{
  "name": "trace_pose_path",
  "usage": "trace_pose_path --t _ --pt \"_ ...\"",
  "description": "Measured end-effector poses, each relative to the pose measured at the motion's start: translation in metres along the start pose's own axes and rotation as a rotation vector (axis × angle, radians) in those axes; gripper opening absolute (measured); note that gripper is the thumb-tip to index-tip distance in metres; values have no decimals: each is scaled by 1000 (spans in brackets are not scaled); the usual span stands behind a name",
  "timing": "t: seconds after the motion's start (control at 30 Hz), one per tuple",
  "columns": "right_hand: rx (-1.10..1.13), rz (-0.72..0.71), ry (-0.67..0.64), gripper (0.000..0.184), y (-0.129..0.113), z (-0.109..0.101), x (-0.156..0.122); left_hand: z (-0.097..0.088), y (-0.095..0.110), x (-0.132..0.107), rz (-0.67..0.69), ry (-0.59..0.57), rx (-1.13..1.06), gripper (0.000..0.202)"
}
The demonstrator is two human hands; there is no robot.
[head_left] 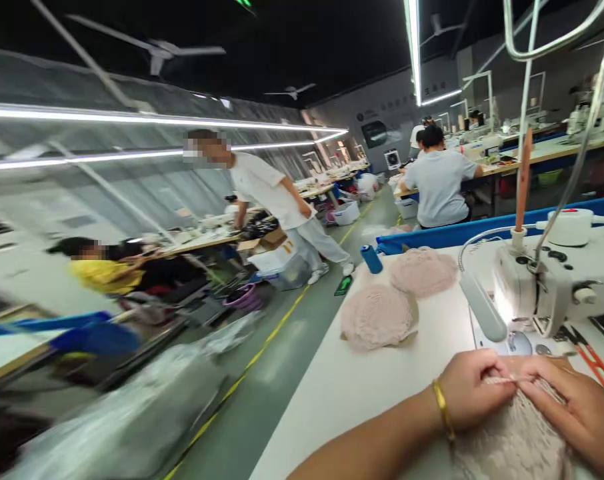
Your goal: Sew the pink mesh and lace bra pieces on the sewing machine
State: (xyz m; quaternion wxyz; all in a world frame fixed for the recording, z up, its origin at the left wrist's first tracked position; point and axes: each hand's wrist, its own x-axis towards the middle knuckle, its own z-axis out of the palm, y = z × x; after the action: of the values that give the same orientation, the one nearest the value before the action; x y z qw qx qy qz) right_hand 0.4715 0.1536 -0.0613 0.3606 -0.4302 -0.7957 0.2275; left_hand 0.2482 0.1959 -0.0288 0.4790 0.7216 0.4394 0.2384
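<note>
My left hand [469, 390], with a gold bangle at the wrist, is closed in a pinch on the edge of a piece of pale pink lace fabric [517, 440] lying on the white table [362, 387]. My right hand [577, 407] is closed on the same lace edge, its fingertips meeting those of the left. Both hands sit just in front of the white sewing machine [547, 280], near its needle plate [519, 343].
Two stacks of pink lace pieces [377, 317] [422, 270] and a blue thread cone [371, 259] lie farther back on the table. Red-handled scissors [595, 363] rest at right. A person in white stands in the aisle [277, 193]; others sit at benches [439, 180].
</note>
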Motion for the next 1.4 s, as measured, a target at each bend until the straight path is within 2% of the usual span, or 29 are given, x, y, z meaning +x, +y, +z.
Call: trace_pose_path --t 0.07,0.17,0.4,0.6,0.73,0.87,0.93,1.1,1.3,1.4 --pt "25 70 -46 30 -6 -4 2 -3 4 -6 26 -2 -70 16" --pt "72 70 -62 35 -14 -6 9 -4 9 -11 81 28 -73 17" --pt "116 147 49 29 -29 -6 7 2 2 -12 335 158 77 18" --pt "88 25 55 26 -25 -5 6 6 -1 -16 512 218 213 18" --pt "63 -75 106 21 -21 -6 4 10 4 -17 508 217 79 42" --pt "53 -131 191 21 -21 -10 2 13 6 -17 459 245 58 15" --pt "61 -154 205 22 -22 -12 2 13 6 -17 471 279 79 9" --pt "93 -253 155 31 -23 -18 3 12 6 -16 618 284 45 16" --pt "59 -299 106 36 -22 -19 2 13 5 -18 561 320 76 24" --pt "40 -306 124 34 -23 -19 3 11 5 -19 595 317 87 26"
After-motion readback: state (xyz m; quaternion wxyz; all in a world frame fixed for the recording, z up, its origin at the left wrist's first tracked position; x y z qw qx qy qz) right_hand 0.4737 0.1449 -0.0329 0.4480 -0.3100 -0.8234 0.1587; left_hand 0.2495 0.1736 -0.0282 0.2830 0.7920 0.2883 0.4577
